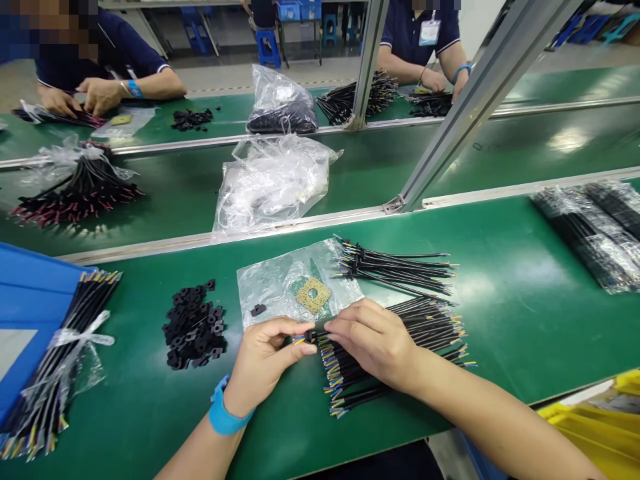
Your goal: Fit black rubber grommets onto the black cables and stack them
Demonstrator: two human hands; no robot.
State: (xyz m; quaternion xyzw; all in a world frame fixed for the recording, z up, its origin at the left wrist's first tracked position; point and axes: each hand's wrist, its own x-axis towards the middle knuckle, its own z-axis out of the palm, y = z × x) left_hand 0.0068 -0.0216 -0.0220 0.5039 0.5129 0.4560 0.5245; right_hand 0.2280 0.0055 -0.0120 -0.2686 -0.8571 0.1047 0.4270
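Note:
My left hand (263, 363) pinches a small black rubber grommet (311, 336) between thumb and fingers. My right hand (370, 340) meets it there, gripping the black cable (320, 337) that ends in thin coloured wires. Under my right hand lies a loose pile of black cables (350, 380), and another pile (395, 268) sits above it. Several more grommets form a heap (194, 327) left of my hands. One grommet (258, 309) lies on a clear plastic bag (280, 287), near a square tan gasket (314, 295).
All this lies on a green conveyor belt (500, 333). Bagged cable bundles (590, 233) lie at right, and a taped bundle (55, 373) rests on a blue bin (30, 293). A yellow bin (595, 427) sits lower right. Beyond a metal rail (225, 233), co-workers handle cables at a further belt.

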